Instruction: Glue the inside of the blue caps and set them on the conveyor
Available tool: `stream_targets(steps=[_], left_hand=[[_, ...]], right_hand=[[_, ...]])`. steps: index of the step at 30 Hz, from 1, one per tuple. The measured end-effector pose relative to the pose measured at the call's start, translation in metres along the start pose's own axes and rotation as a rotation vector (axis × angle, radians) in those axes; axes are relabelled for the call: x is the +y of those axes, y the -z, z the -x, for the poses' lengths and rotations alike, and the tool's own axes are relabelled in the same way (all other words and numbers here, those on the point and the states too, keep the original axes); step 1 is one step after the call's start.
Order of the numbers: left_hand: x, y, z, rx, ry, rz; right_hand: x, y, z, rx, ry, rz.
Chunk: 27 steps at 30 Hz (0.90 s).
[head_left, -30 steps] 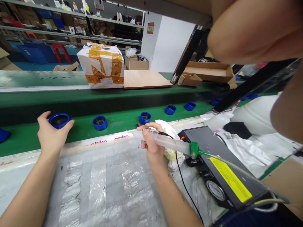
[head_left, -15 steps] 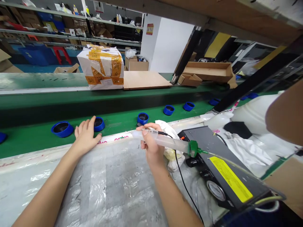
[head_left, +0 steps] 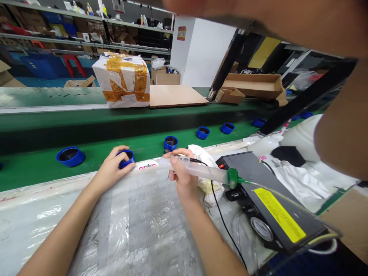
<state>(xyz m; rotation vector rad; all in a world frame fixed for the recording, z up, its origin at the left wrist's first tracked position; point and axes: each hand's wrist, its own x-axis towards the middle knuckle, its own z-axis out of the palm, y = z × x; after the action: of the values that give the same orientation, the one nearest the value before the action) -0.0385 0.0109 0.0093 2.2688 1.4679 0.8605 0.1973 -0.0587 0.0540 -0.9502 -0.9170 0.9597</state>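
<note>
A translucent plastic syringe barrel [head_left: 201, 172] runs almost level across the view, just in front of the green rubber conveyor belt [head_left: 37, 172]. Its long axis points left, dipping slightly toward a green plastic end fitting [head_left: 232, 178] on the right. The right hand [head_left: 182, 174] holds the barrel, its fingers [head_left: 184, 152] wrapped closely around the smooth, cloudy plastic. A thin black cable [head_left: 222, 230] trails from the barrel down over the edge of the plastic-sheeted worktop [head_left: 129, 230].

On the belt, the left hand [head_left: 110, 168] curls its fingers [head_left: 120, 151] around a round blue plastic cap [head_left: 127, 164] with a dark interior. Another blue plastic cap [head_left: 70, 157] sits further left on the belt, and a third [head_left: 171, 143] sits just beyond the barrel. A black metal dispenser box [head_left: 244, 168] with a yellow label [head_left: 276, 214] lies just off the belt to the right.
</note>
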Motion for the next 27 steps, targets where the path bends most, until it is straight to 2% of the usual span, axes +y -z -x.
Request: stream_targets(steps=[4,9,14,22,27], left_hand=[[0.021,-0.009,0.001,-0.015,-0.035,0.125],[0.037,-0.015,0.003,-0.209,0.02,0.243],[0.042,-0.016,0.005,-0.178,0.021,0.247],[0.044,-0.018,0.005,-0.135,-0.048,0.227],[0.041,-0.02,0.007,-0.148,-0.052,0.214]], right_hand=[[0.003,0.002,-0.002,-0.033,-0.002,0.001],[0.005,0.003,-0.003,-0.105,-0.02,0.026],[0.003,0.003,-0.002,-0.161,-0.028,0.111],[0.007,0.003,-0.003,-0.186,0.102,0.275],[0.006,0.001,-0.003,-0.168,0.163,0.331]])
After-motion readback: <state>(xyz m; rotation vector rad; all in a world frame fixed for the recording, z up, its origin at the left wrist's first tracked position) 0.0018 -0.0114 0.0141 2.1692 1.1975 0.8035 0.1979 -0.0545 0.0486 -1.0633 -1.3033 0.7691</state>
